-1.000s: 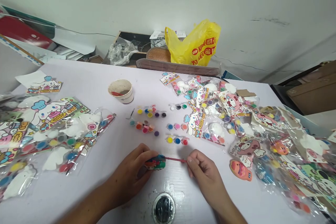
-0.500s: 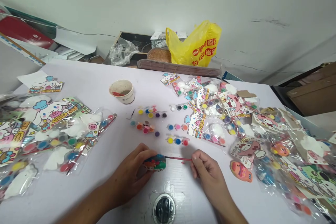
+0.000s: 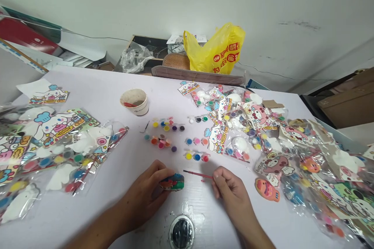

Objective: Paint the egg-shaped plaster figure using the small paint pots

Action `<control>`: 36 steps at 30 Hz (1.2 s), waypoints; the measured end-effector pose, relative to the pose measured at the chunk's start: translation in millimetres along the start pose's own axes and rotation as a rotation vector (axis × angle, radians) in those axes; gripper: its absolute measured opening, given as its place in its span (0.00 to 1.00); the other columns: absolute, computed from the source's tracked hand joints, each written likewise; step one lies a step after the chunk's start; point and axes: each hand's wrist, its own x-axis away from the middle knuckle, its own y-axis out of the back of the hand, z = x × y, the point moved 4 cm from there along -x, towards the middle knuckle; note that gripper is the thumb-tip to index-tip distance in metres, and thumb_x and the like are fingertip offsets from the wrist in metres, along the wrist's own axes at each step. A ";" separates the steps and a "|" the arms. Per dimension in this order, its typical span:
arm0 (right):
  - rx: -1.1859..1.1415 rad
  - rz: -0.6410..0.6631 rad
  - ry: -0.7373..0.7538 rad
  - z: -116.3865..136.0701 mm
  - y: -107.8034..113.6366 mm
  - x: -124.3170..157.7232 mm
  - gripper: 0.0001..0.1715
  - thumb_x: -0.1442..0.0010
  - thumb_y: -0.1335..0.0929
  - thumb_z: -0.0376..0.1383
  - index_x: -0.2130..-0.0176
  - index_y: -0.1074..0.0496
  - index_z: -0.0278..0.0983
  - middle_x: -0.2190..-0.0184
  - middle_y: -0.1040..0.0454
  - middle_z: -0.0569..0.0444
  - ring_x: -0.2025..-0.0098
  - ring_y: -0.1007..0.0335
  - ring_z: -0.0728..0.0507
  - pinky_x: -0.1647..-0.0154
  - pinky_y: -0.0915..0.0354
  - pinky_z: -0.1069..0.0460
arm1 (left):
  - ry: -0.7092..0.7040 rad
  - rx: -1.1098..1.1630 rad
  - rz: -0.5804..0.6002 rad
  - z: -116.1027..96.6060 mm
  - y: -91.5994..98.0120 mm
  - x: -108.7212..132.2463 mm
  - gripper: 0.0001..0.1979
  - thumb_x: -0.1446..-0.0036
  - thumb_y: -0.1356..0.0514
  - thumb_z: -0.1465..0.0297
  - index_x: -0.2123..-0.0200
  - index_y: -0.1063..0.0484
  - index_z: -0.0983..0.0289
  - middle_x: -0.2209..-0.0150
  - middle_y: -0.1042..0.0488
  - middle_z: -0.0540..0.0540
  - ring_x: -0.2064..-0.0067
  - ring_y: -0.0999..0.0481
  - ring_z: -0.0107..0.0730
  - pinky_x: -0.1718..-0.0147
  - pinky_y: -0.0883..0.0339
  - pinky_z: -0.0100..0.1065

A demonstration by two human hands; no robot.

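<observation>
My left hand (image 3: 153, 186) is closed around a small painted figure (image 3: 174, 183) coloured green, red, blue and black; its left part is hidden by my fingers. In my right hand (image 3: 227, 186) a thin red paintbrush (image 3: 199, 174) is pinched near its end. The dark brush tip points left, just short of the figure and apart from it. Beyond the hands lie small paint pots: a strip of yellow, blue and red (image 3: 197, 157), a strip of blue, pink and orange (image 3: 196, 141), and a cluster with orange and red (image 3: 160, 142).
A paper cup (image 3: 134, 102) holds murky liquid and a red item. Clear bags (image 3: 93, 140) of white figures and paints lie left, with more bags (image 3: 292, 198) right. A painted fish-like figure (image 3: 267, 190) lies right of my right hand. A round grommet (image 3: 181, 232) sits in the table (image 3: 111, 202).
The brush tip has come away from the painted figure and tilted slightly upward. My left hand still holds the figure in nearly the same place.
</observation>
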 end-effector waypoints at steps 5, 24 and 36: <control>0.043 -0.008 0.022 3.1 -1.6 1.0 0.31 0.38 0.35 0.59 0.77 0.38 0.38 0.83 0.38 0.59 0.78 0.46 0.48 0.75 0.46 0.53 | -0.005 -0.007 0.005 0.7 0.2 -0.5 0.22 0.37 0.45 0.80 0.43 0.39 0.57 0.58 0.32 0.56 0.61 0.29 0.33 0.62 0.31 0.32; -0.203 0.086 0.146 3.9 0.4 -3.8 0.24 0.41 0.28 0.54 0.68 0.33 0.37 0.82 0.43 0.64 0.79 0.55 0.51 0.77 0.57 0.55 | 0.302 0.921 -0.034 13.3 1.1 -8.7 0.28 0.49 0.27 0.67 0.48 0.36 0.56 0.55 0.30 0.52 0.57 0.28 0.33 0.60 0.35 0.31; -0.174 0.165 0.169 2.3 -11.1 -4.2 0.27 0.46 0.26 0.56 0.70 0.32 0.36 0.84 0.46 0.66 0.79 0.60 0.52 0.77 0.62 0.54 | 0.301 0.958 0.027 14.0 0.6 -9.1 0.30 0.52 0.27 0.71 0.47 0.34 0.56 0.50 0.29 0.53 0.52 0.30 0.37 0.56 0.40 0.33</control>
